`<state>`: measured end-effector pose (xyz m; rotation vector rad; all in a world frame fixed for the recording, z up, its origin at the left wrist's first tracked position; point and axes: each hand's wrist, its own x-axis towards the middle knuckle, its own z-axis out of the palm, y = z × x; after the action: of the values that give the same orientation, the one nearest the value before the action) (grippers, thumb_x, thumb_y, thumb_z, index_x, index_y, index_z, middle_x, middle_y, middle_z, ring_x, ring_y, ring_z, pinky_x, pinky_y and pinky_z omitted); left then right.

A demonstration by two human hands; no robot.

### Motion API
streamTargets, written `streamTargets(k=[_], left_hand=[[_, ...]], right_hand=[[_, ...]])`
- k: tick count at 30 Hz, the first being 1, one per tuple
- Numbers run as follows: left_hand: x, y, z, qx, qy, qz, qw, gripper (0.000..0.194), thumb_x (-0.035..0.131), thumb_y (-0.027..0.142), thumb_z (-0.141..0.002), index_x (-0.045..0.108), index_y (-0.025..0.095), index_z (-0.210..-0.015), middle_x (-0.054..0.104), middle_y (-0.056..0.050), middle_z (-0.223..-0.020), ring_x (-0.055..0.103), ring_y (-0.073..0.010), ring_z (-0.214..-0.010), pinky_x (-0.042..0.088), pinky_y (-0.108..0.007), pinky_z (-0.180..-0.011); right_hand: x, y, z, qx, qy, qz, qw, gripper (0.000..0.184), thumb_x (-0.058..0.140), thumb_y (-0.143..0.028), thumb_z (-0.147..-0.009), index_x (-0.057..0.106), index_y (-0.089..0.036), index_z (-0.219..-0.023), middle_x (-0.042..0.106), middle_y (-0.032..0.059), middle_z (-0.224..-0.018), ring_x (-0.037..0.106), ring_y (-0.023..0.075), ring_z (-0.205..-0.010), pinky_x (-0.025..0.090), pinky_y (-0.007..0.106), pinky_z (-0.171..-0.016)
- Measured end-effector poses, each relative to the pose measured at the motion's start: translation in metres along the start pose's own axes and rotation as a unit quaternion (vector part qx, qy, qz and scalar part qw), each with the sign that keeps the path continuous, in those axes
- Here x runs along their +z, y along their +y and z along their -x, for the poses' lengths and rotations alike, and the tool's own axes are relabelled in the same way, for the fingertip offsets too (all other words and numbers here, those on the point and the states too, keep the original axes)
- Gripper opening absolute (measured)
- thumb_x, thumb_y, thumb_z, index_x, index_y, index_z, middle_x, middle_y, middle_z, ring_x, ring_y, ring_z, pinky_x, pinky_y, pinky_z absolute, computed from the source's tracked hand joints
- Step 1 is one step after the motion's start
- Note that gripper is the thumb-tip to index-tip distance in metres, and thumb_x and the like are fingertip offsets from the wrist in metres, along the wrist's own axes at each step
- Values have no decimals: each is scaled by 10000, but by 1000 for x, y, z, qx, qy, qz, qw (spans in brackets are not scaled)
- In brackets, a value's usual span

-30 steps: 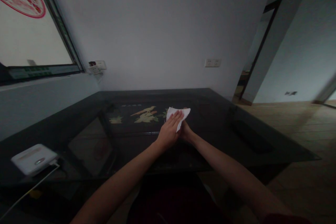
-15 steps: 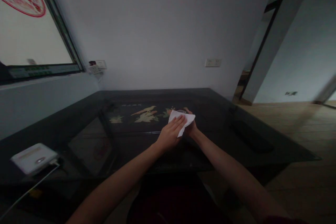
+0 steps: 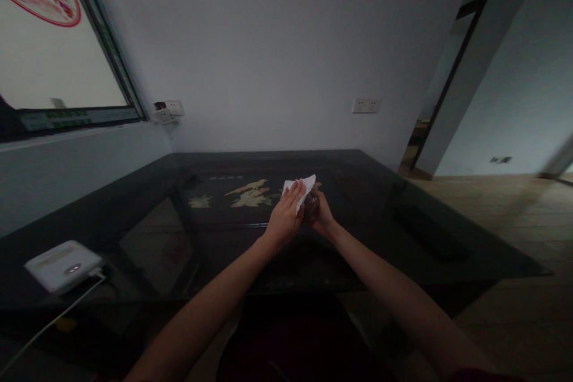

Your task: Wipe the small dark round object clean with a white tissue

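Note:
Both of my hands meet above the middle of a dark glass table [image 3: 403, 233]. My left hand [image 3: 283, 219] presses a white tissue [image 3: 304, 186] against a small dark object [image 3: 312, 205] that I cannot make out. My right hand [image 3: 320, 215] is wrapped round that dark object from the right side. The tissue sticks up above my left fingers. A painted panel with birds and leaves [image 3: 248, 193] lies under the glass just left of my hands.
A white flat device [image 3: 62, 265] with a white cable [image 3: 54, 319] lies at the table's left front. A window [image 3: 49, 59] is on the left wall, sockets [image 3: 366, 105] on the far wall. Wooden floor [image 3: 514, 215] and a doorway [image 3: 441, 95] are to the right.
The tissue has shifted from spread over the right hand to bunched under my left fingers, and the dark object now shows in my right hand. The view has shifted slightly.

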<state>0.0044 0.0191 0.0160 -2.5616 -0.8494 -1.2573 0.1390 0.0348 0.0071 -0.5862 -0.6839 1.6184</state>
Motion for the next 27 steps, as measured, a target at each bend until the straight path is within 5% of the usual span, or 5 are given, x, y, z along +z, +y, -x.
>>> streamTargets(k=[3, 8, 13, 20, 27], left_hand=[[1, -2, 4, -9, 2, 15, 1000, 497, 246, 249, -984, 266, 151, -1470, 337, -126, -1513, 233, -190, -1428, 277, -435, -1167], [3, 4, 12, 71, -36, -4, 997, 505, 286, 197, -958, 292, 116, -1457, 374, -145, -1490, 226, -192, -1432, 281, -439, -1164], [5, 13, 12, 129, -83, -25, 988, 556, 317, 191, -933, 240, 108, -1477, 324, -143, -1515, 204, -196, -1437, 287, -431, -1163], [6, -2, 4, -9, -33, 39, 999, 503, 251, 259, -979, 272, 168, -1472, 328, -105, -1521, 240, -185, -1428, 272, -431, -1169], [3, -10, 8, -97, -30, 104, 989, 498, 235, 313, -990, 274, 188, -1471, 326, -98, -1524, 303, -183, -1405, 318, -405, -1148]], right_hand=[[3, -9, 2, 3, 13, -20, 1000, 346, 451, -463, -834, 665, -197, -777, 696, 17, -639, 685, 202, -703, 508, 258, -509], [-1, -15, -2, -33, 49, -82, 995, 278, 465, -379, -842, 669, -203, -773, 707, 6, -662, 671, 171, -660, 550, 269, -627], [-8, -6, -6, 25, 42, -101, 994, 303, 457, -395, -863, 663, -180, -810, 696, 37, -675, 662, 167, -641, 566, 285, -664], [3, 9, 0, -6, 54, -26, 998, 253, 476, -387, -844, 663, -226, -898, 703, 7, -686, 677, 188, -714, 541, 282, -605], [7, -13, 6, -12, 8, 8, 1000, 387, 396, -491, -854, 638, -200, -774, 662, 5, -592, 572, 153, -476, 359, 213, -358]])
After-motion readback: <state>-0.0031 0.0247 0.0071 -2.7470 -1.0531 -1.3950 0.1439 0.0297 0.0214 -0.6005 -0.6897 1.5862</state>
